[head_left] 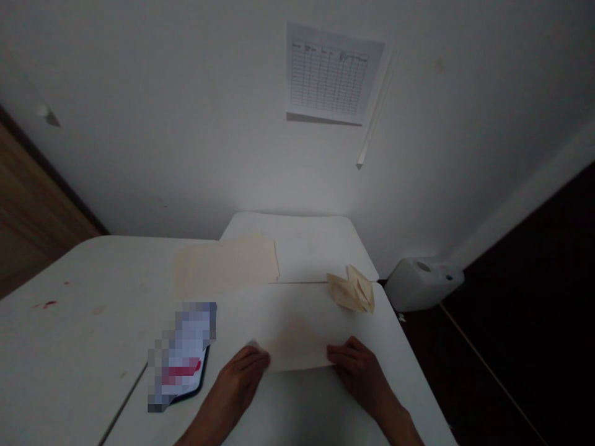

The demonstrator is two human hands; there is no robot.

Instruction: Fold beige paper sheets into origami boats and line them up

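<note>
A small cream sheet of paper, partly folded, lies on the white table near its front edge. My left hand rests at the sheet's left edge with its fingers curled down onto it. My right hand presses on the sheet's right edge, fingers together. Both hands pin the same sheet flat against the table.
A folded cream paper shape sits behind the sheet to the right. A stack of cream sheets lies further back. A dark-edged device with a blurred screen is to the left. A white container stands off the table's right side.
</note>
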